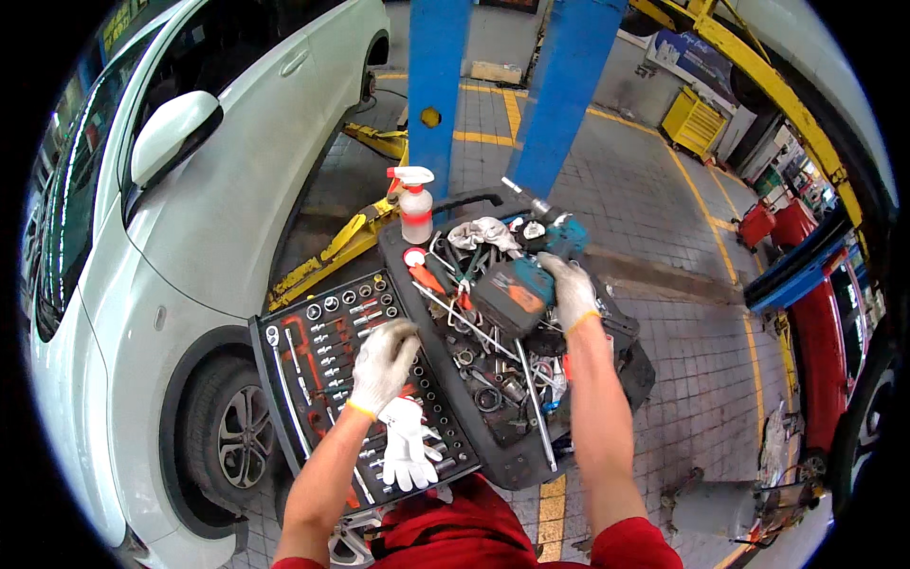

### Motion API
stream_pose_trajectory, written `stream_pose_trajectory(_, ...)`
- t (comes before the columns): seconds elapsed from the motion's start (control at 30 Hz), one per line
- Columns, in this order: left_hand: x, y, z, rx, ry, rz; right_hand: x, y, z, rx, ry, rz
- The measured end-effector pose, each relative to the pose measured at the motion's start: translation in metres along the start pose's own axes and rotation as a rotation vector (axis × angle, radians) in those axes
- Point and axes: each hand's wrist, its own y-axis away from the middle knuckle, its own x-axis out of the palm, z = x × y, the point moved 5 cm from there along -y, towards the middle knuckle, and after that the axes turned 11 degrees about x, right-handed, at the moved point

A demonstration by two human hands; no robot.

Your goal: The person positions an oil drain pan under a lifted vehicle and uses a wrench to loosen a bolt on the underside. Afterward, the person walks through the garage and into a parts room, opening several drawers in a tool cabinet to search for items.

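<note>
1. The right hand (570, 292) wraps around the drill (536, 278), which is over the cluttered black worktop (517, 470).
2. The left hand (384, 365), fingers curled, is over the socket tray (455, 471); whether it holds anything, I cannot tell.
3. A loose glove (406, 441) lies on the tray.

Pretty clearly a car repair shop: white car (223, 180) right beside blue lift posts (436, 76), yellow lift arm (327, 256) down low, socket tray (268, 375) full of chrome bits, yellow tool cabinet (695, 121) further back, red vehicle (820, 332) off right, yellow lines (552, 512) on the paved floor.
</note>
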Motion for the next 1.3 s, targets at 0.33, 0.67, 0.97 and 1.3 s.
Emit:
stream_pose_trajectory(0.33, 0.152, -0.140, 0.002, 0.362, -0.588, 0.466, -0.134, 0.112, 0.026, -0.042, -0.156, -0.056)
stream_pose_trajectory(0.67, 0.193, -0.164, 0.012, -0.316, -0.468, 0.681, -0.173, 0.151, -0.024, 0.074, -0.304, -0.101)
stream_pose_trajectory(0.97, 0.205, -0.173, 0.032, -0.391, -0.460, 0.671, -0.175, 0.145, -0.037, 0.116, -0.387, -0.039)
stream_pose_trajectory(1.3, 0.223, -0.185, 0.030, -0.335, -0.056, 0.576, -0.179, 0.150, -0.039, 0.053, -0.346, -0.013)
